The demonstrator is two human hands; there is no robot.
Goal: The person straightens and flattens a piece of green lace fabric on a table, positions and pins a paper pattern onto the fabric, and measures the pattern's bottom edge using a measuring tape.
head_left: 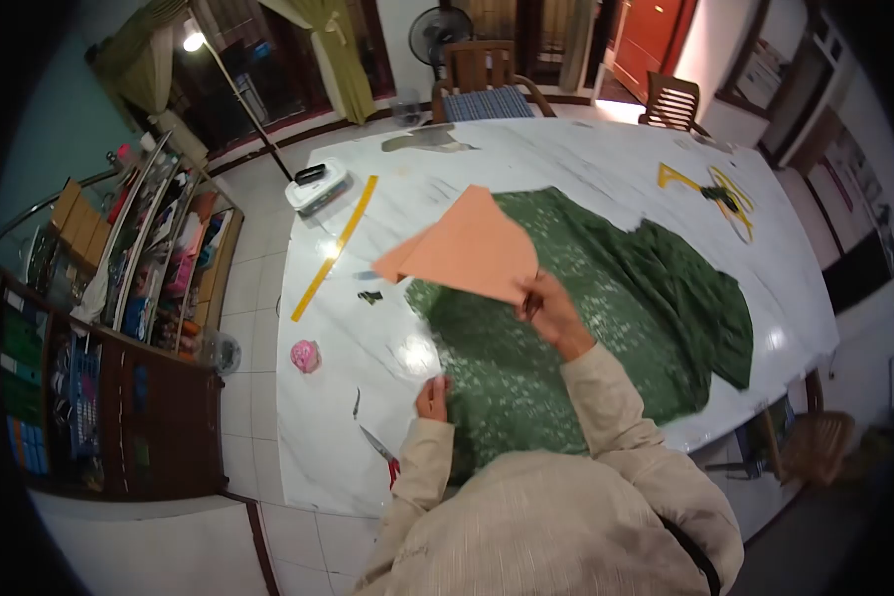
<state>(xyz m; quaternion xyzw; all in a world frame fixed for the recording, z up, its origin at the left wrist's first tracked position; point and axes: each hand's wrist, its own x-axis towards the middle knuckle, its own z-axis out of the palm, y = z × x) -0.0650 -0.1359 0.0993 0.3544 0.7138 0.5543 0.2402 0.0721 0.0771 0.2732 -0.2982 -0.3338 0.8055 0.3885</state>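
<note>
My right hand (548, 313) pinches the lower right corner of an orange paper pattern piece (472, 243). The piece has a curved edge and is held up above a green patterned fabric (586, 318). Spread over the table, that fabric has small pale motifs and bunched folds on its right side. Beside the fabric's left edge, my left hand (433, 397) is closed with its fingers curled; whatever they may hold is hidden. Red-handled scissors (379, 447) lie left of that hand, partly covered by my sleeve.
On the white marbled table (333, 437) lie a yellow ruler (336, 248), a pink round item (306, 356), a small dark scrap (370, 297) and a yellow tape measure (733, 204). A white box (318, 189) stands at the far left corner. Shelves (159, 248) stand left; chairs surround the table.
</note>
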